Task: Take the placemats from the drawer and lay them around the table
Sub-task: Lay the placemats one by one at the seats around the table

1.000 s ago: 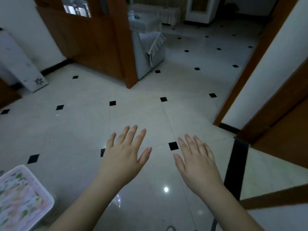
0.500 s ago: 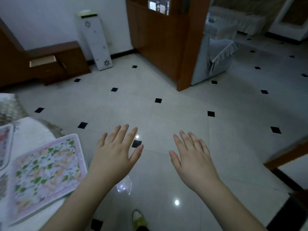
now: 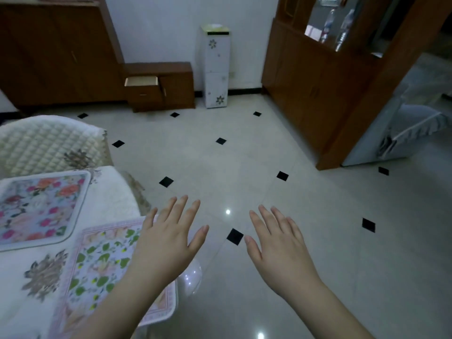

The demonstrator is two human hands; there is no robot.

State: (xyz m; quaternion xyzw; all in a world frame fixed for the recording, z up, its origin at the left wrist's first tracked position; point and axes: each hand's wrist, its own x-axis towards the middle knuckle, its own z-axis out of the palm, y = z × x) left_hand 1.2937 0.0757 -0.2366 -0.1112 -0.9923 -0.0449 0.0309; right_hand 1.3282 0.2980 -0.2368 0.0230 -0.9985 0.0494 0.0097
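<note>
At the lower left, on the white-clothed worktop [image 3: 115, 204], lie two placemats side by side. The nearer placemat [image 3: 102, 267] has a pale pink patterned border and a print of green leaves with small yellow flowers; it lies flat at the worktop's rounded edge, with one corner reaching past the edge. The farther placemat [image 3: 39, 206] is printed with pink, red and orange flowers on a pale blue ground inside a light rim, and it lies flat just beside the first, a strip of cloth showing between them. The cloth itself carries brown floral motifs.

The left hand [image 3: 168, 243] is held palm down with fingers straight and spread, gripping nothing; its forearm crosses above the leaf-printed mat, and whether it touches the mat cannot be told. The right hand [image 3: 278, 250] is likewise flat and spread wide, palm down, over the floor [image 3: 244, 167], holding nothing.

Across the pale tiled floor with black diamond insets, against the far wall, stands a low wooden cabinet [image 3: 176, 86] whose drawer [image 3: 141, 81] is pulled open. Beside it stands a tall white flowered box [image 3: 216, 67]. A chair [image 3: 49, 140] with a quilted cover stands behind the worktop.
</note>
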